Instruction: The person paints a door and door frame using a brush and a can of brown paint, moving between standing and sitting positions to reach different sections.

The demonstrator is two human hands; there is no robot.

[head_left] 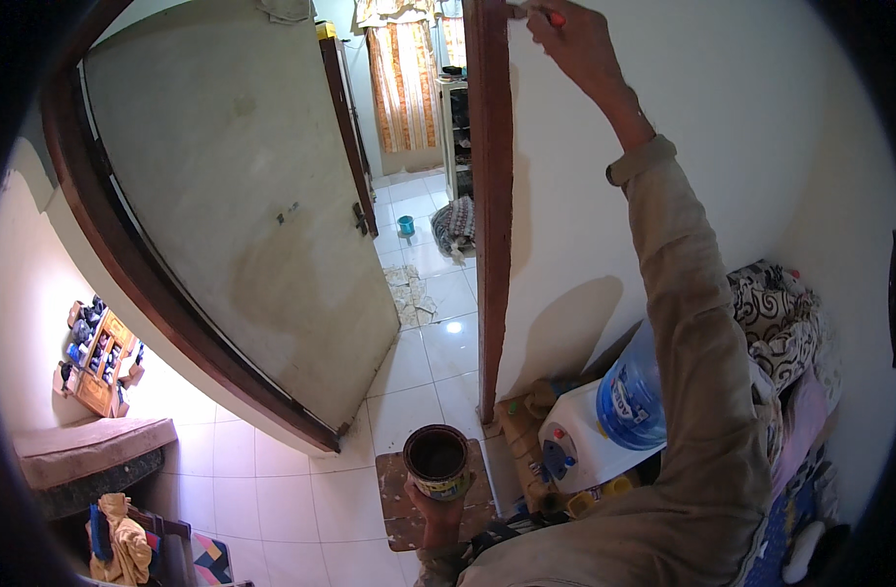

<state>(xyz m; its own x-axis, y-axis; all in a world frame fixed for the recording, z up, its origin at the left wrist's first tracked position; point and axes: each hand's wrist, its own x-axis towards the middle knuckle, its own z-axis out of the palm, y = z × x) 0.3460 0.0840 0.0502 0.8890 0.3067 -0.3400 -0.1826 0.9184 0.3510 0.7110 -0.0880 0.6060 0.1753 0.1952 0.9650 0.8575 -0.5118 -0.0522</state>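
My left hand (pixel 435 511) is wrapped round the lower side of a paint can (pixel 437 456), held upright with its open top facing up. Dark brown paint coats its inside and rim. Raised high at the top, my right hand (pixel 577 47) grips a paintbrush (pixel 557 19), of which a bit of red handle shows. The brush tip reaches to the edge of the reddish-brown door frame (pixel 491 196); whether it touches is hard to tell. A white wall (pixel 585 186) adjoins the frame on the right.
Below the can is a paint-spattered brown wooden board (pixel 399 514). A pale door (pixel 223 196) stands ajar on the left. To the right are a water dispenser (pixel 577 445) with a blue bottle (pixel 632 396) and piled cloths (pixel 776 313). Farther off, a teal container (pixel 406 226) sits on tiles.
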